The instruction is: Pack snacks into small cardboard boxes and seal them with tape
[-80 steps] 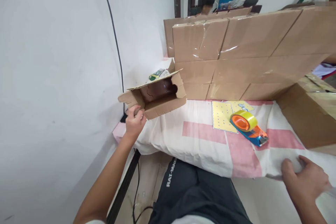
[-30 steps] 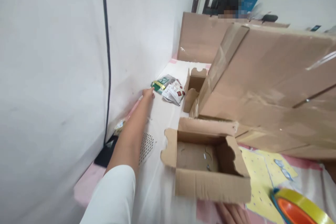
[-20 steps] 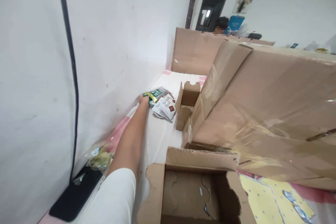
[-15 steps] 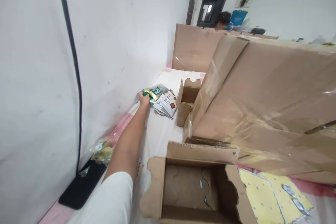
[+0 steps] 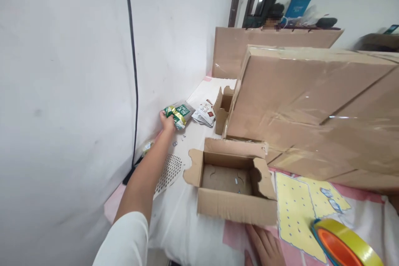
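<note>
My left hand (image 5: 167, 121) is stretched forward near the wall, its fingers closed on the near end of a green and gold plastic packet (image 5: 180, 113) with white lettering. Just to the right of that packet lie several white sachets (image 5: 205, 113), one printed "Super Meal". An open cardboard box (image 5: 237, 207) stands in front of me, its flaps folded out and small scraps on its floor. At the bottom edge, my right hand (image 5: 265, 246) rests on the cloth below this box, fingers stretched out and holding nothing; its wrist is out of view.
A small open carton (image 5: 222, 116) stands beyond the sachets. Large taped cardboard (image 5: 311, 95) rises along the right. A roll of yellow tape (image 5: 349, 241) is at lower right. A black cable (image 5: 132, 62) hangs down the wall. Behind the cardboard, a person's head shows.
My left hand has drawn the packet slightly left, away from the sachets. The view has shifted, bringing my right hand, the tape roll and a perforated patch by my forearm into sight.
</note>
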Demonstrator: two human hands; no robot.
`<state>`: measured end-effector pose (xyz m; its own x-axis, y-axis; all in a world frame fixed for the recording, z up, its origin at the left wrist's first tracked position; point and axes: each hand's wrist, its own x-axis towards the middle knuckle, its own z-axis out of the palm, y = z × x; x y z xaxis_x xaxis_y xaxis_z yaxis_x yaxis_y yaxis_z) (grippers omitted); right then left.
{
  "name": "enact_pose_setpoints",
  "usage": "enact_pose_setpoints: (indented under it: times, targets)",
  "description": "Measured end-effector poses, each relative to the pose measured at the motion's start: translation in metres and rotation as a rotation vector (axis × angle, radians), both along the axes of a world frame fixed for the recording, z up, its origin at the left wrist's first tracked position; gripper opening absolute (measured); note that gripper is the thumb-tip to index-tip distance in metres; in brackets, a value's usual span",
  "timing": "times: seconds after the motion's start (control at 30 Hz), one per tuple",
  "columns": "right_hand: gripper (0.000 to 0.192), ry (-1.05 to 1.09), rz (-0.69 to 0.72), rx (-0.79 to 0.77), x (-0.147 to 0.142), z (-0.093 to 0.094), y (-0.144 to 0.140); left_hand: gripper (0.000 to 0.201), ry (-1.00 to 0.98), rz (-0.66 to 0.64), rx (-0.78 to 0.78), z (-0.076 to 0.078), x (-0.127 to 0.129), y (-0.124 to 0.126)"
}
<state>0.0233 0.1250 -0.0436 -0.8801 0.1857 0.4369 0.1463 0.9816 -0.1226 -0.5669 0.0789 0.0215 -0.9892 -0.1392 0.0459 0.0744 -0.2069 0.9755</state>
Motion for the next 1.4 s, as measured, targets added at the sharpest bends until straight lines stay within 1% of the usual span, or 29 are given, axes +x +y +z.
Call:
enact_pose_setpoints:
  times: [0.13,0.23,0.37,0.5,0.57,0.63,0.7,0.77,0.8,0.87,0.93,1.0,1.1,1.2,1.3,1.37,1.4]
  targets:
    - [0.069,-0.001,-0.044,-0.083,-0.006,0.012,-0.008,0.043,0.008,-0.002,0.052,0.008,0.038,-0.045]
    - [0.065,-0.006,-0.056,-0.130,-0.006,0.018,-0.016,0.041,0.030,-0.012,0.075,0.021,0.069,-0.078]
    - [0.062,-0.024,-0.060,-0.173,-0.006,0.022,-0.020,0.038,0.072,-0.039,0.101,0.050,0.112,-0.116]
    - [0.059,-0.032,-0.078,-0.219,-0.006,0.024,-0.022,0.043,0.158,-0.088,0.139,0.085,0.155,-0.147]
    - [0.060,-0.031,-0.083,-0.240,-0.005,0.025,-0.023,0.048,0.252,-0.131,0.163,0.104,0.174,-0.157]
    - [0.061,-0.027,-0.080,-0.263,-0.004,0.027,-0.024,0.053,0.363,-0.193,0.178,0.123,0.192,-0.162]
    - [0.060,-0.020,-0.076,-0.287,-0.004,0.030,-0.024,0.056,0.453,-0.265,0.186,0.139,0.208,-0.160]
    - [0.059,-0.017,-0.072,-0.316,-0.003,0.032,-0.025,0.056,0.509,-0.339,0.179,0.149,0.222,-0.150]
    - [0.059,-0.013,-0.070,-0.333,-0.002,0.032,-0.025,0.055,0.527,-0.377,0.165,0.151,0.228,-0.142]
    - [0.060,0.002,-0.063,-0.367,-0.002,0.033,-0.026,0.051,0.549,-0.459,0.115,0.147,0.237,-0.122]
    - [0.063,0.021,-0.061,-0.397,-0.001,0.034,-0.026,0.046,0.555,-0.543,0.049,0.135,0.245,-0.099]
    - [0.065,0.039,-0.063,-0.418,0.001,0.035,-0.026,0.038,0.554,-0.616,-0.031,0.118,0.252,-0.079]
    - [0.066,0.072,-0.067,-0.439,0.002,0.036,-0.027,0.026,0.537,-0.677,-0.147,0.097,0.261,-0.056]
    - [0.065,0.129,-0.062,-0.463,0.004,0.034,-0.029,0.021,0.522,-0.693,-0.174,0.088,0.266,-0.044]
    - [0.058,0.264,-0.054,-0.503,0.004,0.036,-0.027,0.022,0.490,-0.702,-0.125,0.087,0.266,-0.042]
    - [0.051,0.410,-0.028,-0.502,0.001,0.046,-0.017,0.025,0.463,-0.698,-0.080,0.088,0.265,-0.044]
    - [0.046,0.483,-0.011,-0.484,-0.003,0.055,-0.010,0.026,0.457,-0.692,-0.063,0.087,0.265,-0.045]
